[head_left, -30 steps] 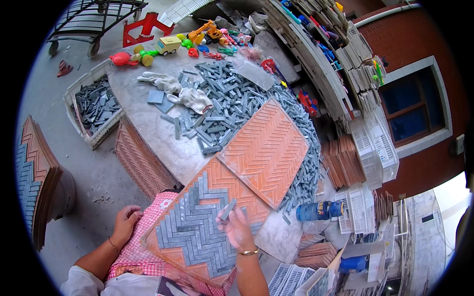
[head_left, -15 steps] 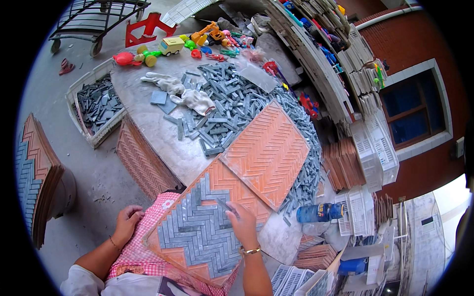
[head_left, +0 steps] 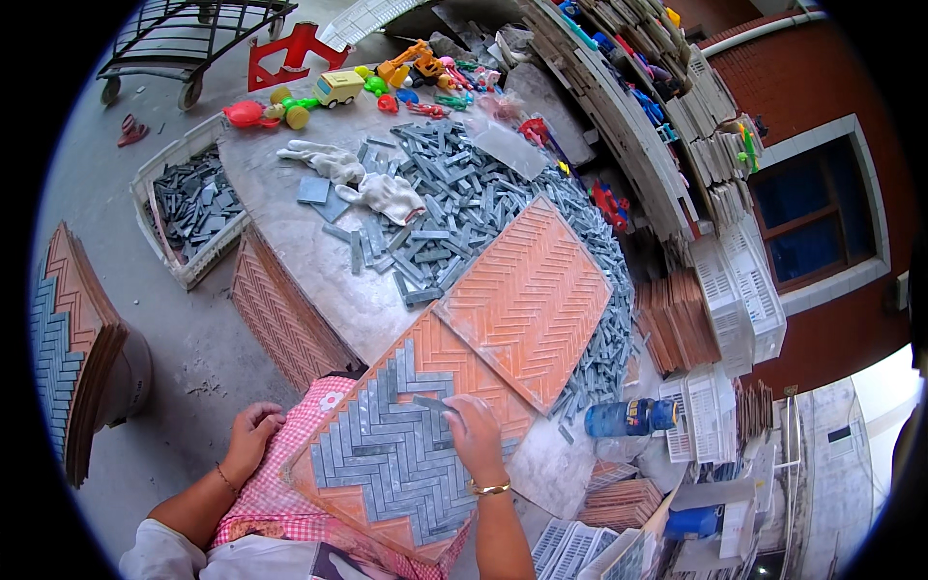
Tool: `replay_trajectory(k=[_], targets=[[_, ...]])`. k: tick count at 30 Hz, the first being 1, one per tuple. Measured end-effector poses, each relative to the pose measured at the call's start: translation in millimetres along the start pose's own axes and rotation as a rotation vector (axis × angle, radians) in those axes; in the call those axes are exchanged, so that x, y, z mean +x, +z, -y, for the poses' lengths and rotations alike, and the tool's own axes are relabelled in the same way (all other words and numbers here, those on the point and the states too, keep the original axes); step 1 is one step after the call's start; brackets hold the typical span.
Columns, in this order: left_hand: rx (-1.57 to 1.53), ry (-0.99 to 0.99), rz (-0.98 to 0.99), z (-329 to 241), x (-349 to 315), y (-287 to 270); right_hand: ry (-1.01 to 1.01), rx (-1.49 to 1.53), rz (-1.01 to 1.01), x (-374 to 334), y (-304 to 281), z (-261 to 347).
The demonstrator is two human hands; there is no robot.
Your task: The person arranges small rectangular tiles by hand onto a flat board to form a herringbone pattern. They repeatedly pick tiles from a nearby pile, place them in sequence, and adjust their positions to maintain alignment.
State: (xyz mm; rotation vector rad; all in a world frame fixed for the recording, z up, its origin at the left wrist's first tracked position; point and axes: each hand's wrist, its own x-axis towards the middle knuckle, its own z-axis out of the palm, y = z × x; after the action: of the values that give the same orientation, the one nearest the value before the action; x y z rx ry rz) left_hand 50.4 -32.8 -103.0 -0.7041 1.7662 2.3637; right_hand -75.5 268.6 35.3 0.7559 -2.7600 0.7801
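A grey strip tile (head_left: 432,402) is pinched between the thumb and fingers of my right hand (head_left: 474,432). It is held just over the orange mould board (head_left: 440,338), which lies slanted across my lap and the table edge. Grey strips laid in a herringbone pattern (head_left: 391,464) fill the board's nearer part, while bare orange grooves show toward its far side. My left hand (head_left: 253,428) rests on the pink checked apron (head_left: 290,454), left of the board; its fingers are loosely bent and nothing shows in them.
A second orange mould board (head_left: 527,304) overlaps the first, beside a heap of loose grey strips (head_left: 454,184). White gloves (head_left: 387,198), toys (head_left: 338,89) and a blue bottle (head_left: 628,418) lie around. A white crate (head_left: 145,193) of tile pieces and stacked boards (head_left: 82,387) stand left.
The strip in my right hand has swung from a steep slant to nearly level and shifted slightly left. My left hand stays where it was.
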Motion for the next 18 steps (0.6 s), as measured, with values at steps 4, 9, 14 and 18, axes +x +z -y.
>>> replay_trajectory(k=[4, 9, 14, 18], targets=[[0.012, 0.000, 0.006, -3, 0, 1, 0.054, 0.114, 0.025, 2, 2, -5], [0.111, 0.199, -0.151, -11, -2, -4, -0.076, 0.077, -0.068, -2, -1, 3], [0.370, 0.341, -0.003, -101, -28, 43, -0.151, 0.155, -0.095, -8, -4, 47], [0.069, 0.167, 0.375, -108, -31, 85, -0.245, 0.180, -0.084, -13, 3, 75]])
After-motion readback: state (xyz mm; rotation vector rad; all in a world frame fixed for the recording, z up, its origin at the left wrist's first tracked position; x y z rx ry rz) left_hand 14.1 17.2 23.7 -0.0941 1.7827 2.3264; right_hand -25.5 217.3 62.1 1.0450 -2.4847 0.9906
